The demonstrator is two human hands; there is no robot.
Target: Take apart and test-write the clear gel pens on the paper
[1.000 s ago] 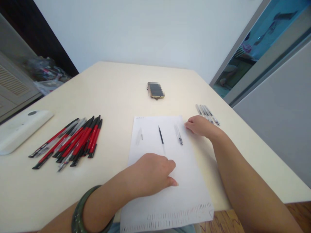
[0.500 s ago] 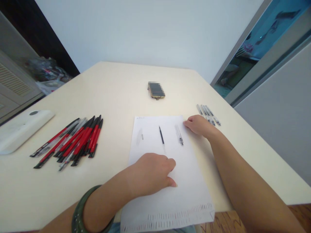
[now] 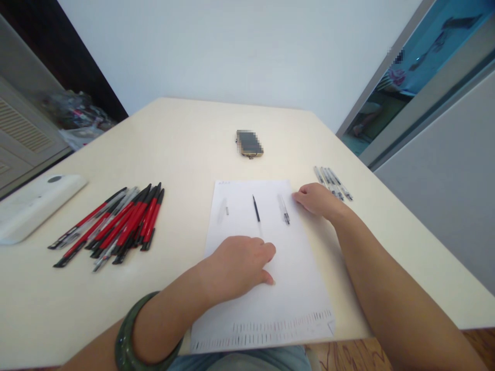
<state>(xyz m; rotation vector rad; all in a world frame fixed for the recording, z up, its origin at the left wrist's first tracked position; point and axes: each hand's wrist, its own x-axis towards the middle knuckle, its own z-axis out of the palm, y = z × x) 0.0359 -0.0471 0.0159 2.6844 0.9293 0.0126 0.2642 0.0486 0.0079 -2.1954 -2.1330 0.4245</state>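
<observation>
A white sheet of paper (image 3: pixel 288 273) lies on the cream table (image 3: pixel 185 149) in front of me. On its far part rest a thin black refill (image 3: pixel 256 208), a clear pen barrel (image 3: pixel 284 210) and a small clear piece (image 3: pixel 224 210). My left hand (image 3: pixel 237 265) rests knuckles-up on the middle of the sheet, fingers curled under, with a green bangle (image 3: pixel 127 335) on its wrist. My right hand (image 3: pixel 317 200) is closed at the sheet's right edge, next to the clear barrel, fingertips pinched on the paper.
A pile of red-and-black pens (image 3: pixel 119 224) lies to the left. Several clear pens (image 3: pixel 332 183) lie just beyond my right hand. A phone (image 3: pixel 249 143) sits farther back at centre, and a white device (image 3: pixel 34 206) rests at the left edge.
The sheet has slid a little away from me with the parts on it. Both hands moved with it, the left hand farther up the page.
</observation>
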